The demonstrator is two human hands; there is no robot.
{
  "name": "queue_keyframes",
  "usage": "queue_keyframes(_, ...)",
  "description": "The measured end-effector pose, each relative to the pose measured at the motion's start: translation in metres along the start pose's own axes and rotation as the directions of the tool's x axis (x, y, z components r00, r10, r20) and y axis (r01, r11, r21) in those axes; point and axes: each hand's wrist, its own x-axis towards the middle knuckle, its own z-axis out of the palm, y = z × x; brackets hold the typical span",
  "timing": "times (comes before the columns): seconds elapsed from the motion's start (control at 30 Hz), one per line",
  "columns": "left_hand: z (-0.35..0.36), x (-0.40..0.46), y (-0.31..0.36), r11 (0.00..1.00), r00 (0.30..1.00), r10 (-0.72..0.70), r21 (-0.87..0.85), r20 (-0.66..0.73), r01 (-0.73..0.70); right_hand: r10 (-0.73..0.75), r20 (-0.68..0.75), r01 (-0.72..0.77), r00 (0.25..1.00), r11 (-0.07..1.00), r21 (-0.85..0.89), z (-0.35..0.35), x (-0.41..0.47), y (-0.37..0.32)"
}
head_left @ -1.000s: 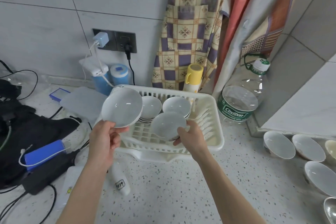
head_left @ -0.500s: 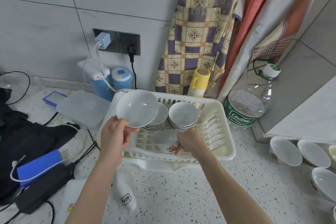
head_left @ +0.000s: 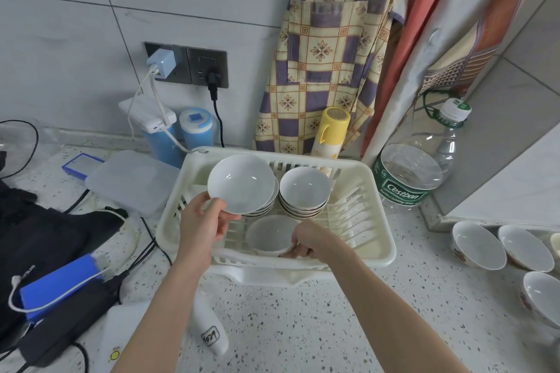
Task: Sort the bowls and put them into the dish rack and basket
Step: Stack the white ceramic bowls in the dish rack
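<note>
Head view: your left hand (head_left: 201,225) pinches a shallow bowl (head_left: 241,183) over its matching stack at 11 o'clock. Your right hand (head_left: 309,244), fingers curled on a deeper bowl (head_left: 270,235), seats it in the dish rack (head_left: 375,239).

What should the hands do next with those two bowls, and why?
Probably let go of the small bowl: the right hand has it sitting upright on the rack floor. Then the left hand can lower its wide bowl onto the matching stack just behind it.
</note>
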Motion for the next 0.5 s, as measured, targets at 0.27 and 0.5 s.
queue_keyframes(0.27,-0.002,0.004,-0.002,1.000,1.000,-0.009,-0.007,-0.004,0.009,-0.141,-0.132,0.127,0.981,0.986,-0.110,0.003,0.010,0.014)
queue_keyframes(0.5,-0.003,0.003,-0.001,0.999,0.999,-0.034,0.021,0.014,0.033,-0.204,-0.191,0.146,0.960,0.950,-0.277,0.004,0.010,0.017)
